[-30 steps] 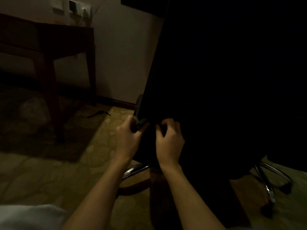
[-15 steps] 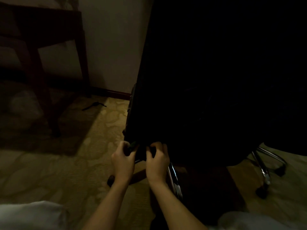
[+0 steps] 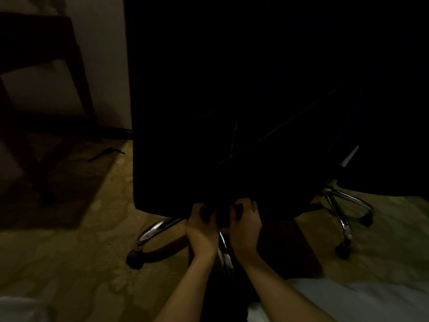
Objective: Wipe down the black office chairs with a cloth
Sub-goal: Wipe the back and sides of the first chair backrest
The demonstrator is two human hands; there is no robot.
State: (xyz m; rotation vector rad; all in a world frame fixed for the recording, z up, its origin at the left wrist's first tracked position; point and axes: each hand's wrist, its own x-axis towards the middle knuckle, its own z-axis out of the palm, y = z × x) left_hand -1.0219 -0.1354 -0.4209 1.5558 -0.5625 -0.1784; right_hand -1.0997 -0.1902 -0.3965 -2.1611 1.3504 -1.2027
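Note:
A black office chair (image 3: 232, 101) fills the middle of the head view, its tall back towards me. My left hand (image 3: 201, 228) and my right hand (image 3: 245, 225) are side by side at the bottom edge of that back. Both have curled fingers pressing a dark cloth (image 3: 222, 217) against the edge; the cloth is hard to tell from the black upholstery. The chair's chrome base legs (image 3: 152, 231) show on the carpet just below my hands. Most of the chair's detail is lost in darkness.
A second black chair stands to the right, with a chrome star base and casters (image 3: 343, 214). A dark wooden table (image 3: 76, 73) stands at the left by the wall. A small dark object (image 3: 105, 154) lies on the patterned carpet. White fabric (image 3: 348, 296) lies at the bottom right.
Both hands have slid down the chair back to its bottom edge, staying close together. The view has dropped with them, and the chair base now shows.

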